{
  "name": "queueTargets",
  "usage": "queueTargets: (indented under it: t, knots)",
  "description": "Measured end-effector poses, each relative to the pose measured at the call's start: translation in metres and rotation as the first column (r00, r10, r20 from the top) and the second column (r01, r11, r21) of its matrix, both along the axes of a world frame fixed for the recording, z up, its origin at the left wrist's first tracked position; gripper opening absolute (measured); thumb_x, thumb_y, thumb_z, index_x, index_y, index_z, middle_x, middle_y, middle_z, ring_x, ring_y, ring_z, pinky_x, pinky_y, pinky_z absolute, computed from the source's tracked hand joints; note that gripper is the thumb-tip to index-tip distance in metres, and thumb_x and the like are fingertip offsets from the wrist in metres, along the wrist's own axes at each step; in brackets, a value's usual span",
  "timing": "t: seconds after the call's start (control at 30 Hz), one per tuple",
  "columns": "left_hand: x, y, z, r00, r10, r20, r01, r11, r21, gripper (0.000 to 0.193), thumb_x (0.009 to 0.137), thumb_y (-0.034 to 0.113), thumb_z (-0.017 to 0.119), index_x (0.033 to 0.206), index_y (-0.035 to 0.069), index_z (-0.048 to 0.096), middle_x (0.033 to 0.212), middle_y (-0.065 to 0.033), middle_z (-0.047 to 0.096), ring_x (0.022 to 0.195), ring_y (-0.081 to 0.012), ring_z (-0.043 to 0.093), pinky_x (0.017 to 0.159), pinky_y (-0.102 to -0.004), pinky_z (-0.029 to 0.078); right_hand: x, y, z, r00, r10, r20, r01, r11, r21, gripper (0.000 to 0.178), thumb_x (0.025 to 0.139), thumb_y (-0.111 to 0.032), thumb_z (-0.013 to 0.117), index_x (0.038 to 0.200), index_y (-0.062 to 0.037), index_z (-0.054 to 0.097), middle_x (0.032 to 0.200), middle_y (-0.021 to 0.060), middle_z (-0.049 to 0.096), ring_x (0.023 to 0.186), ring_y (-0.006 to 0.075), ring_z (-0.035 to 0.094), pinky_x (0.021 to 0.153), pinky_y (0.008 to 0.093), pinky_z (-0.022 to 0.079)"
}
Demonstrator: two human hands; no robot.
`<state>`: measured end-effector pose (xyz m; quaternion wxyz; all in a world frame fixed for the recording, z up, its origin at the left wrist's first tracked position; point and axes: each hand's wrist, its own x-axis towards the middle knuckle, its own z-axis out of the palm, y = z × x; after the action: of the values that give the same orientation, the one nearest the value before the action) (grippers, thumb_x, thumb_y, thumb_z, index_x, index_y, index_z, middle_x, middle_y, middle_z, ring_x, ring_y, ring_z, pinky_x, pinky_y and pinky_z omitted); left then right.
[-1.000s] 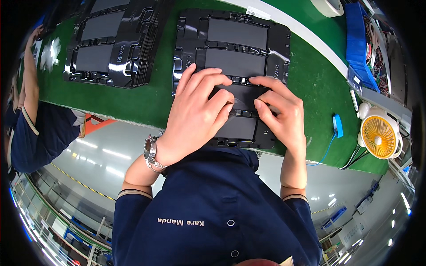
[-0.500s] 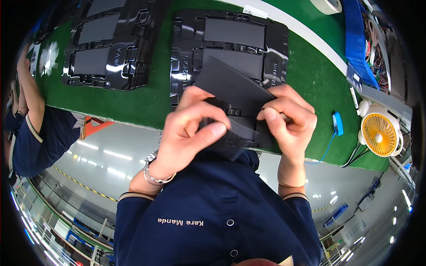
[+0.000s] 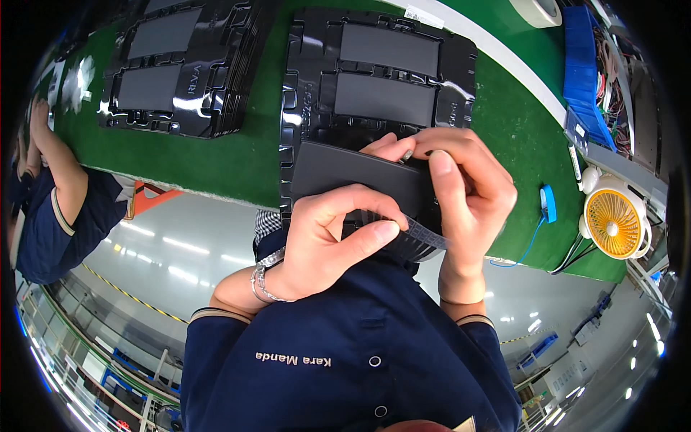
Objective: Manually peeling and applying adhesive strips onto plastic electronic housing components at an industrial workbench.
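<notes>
My right hand (image 3: 471,194) grips a thin dark flat panel (image 3: 345,169) near its right end, fingers behind the far edge and thumb in front. A small metallic piece shows beside these fingertips. With thumb and forefinger, my left hand (image 3: 335,234) pinches a clear film strip (image 3: 426,235) in front of the panel; whether the film still touches the panel cannot be made out. Beneath and beyond my hands lies a black moulded plastic tray (image 3: 455,61), with similar dark panels (image 3: 385,99) in its recesses. Part of the tray's near side is hidden.
Stacked black trays (image 3: 224,86) stand to the left on the green table (image 3: 216,162). Clear plastic (image 3: 78,83) lies beyond them, near another person's arm (image 3: 66,169). On the right are a yellow-and-white fan (image 3: 612,227), a blue corded piece (image 3: 548,204), a blue wire bin (image 3: 579,79) and a tape roll (image 3: 536,11).
The panel has turned so its far edge runs more level, and it sits nearer my body. My left hand has shifted slightly right and downward; the clear strip now extends rightward from its fingertips.
</notes>
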<state>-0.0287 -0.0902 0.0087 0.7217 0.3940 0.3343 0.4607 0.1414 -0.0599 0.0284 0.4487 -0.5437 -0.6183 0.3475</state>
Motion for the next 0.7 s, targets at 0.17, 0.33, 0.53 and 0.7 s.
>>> queueTargets:
  t: [0.17, 0.33, 0.53, 0.7]
  knots:
    - [0.000, 0.003, -0.005, 0.992, 0.041, -0.117, -0.022, 0.986, 0.163, 0.010, 0.081, 0.002, 0.068, 0.090, 0.004, 0.070, 0.135, -0.0201, 0.054, 0.137, -0.0309, 0.038, 0.112, -0.0441, 0.028, -0.003, -0.005, -0.001, 0.992, 0.005, -0.125, -0.025, 0.987, -0.158, 0.008, 0.086, -0.003, 0.062, 0.084, 0.0035, 0.065, 0.080, 0.0090, 0.067, 0.067, 0.0139, 0.059, 0.062, 0.0256, 0.045]
    - [-0.003, 0.004, -0.012, 0.983, -0.033, -0.178, 0.076, 0.968, 0.240, 0.006, 0.081, 0.002, 0.064, 0.087, 0.001, 0.066, 0.142, -0.0251, 0.044, 0.143, -0.0366, 0.025, 0.113, -0.0479, 0.022, -0.005, -0.007, -0.001, 0.992, 0.001, -0.123, -0.025, 0.980, -0.196, 0.010, 0.087, -0.005, 0.062, 0.084, 0.0038, 0.065, 0.079, 0.0074, 0.066, 0.064, 0.0111, 0.055, 0.059, 0.0242, 0.042]
    - [-0.003, 0.005, -0.013, 0.981, -0.032, -0.192, 0.086, 0.956, 0.280, 0.006, 0.081, 0.002, 0.064, 0.087, 0.001, 0.066, 0.141, -0.0258, 0.045, 0.142, -0.0376, 0.026, 0.113, -0.0493, 0.022, -0.005, -0.009, -0.004, 0.988, -0.028, -0.150, -0.009, 0.971, -0.240, 0.010, 0.087, -0.006, 0.062, 0.084, 0.0039, 0.065, 0.079, 0.0077, 0.066, 0.064, 0.0115, 0.055, 0.059, 0.0244, 0.043]
    - [-0.003, 0.006, -0.013, 0.980, -0.031, -0.194, 0.084, 0.959, 0.272, 0.007, 0.082, 0.003, 0.065, 0.088, 0.000, 0.066, 0.142, -0.0254, 0.044, 0.142, -0.0373, 0.027, 0.112, -0.0486, 0.023, -0.006, -0.008, -0.005, 0.989, -0.035, -0.146, 0.004, 0.977, -0.212, 0.010, 0.086, -0.005, 0.063, 0.084, 0.0039, 0.065, 0.078, 0.0082, 0.066, 0.065, 0.0128, 0.057, 0.060, 0.0252, 0.044]
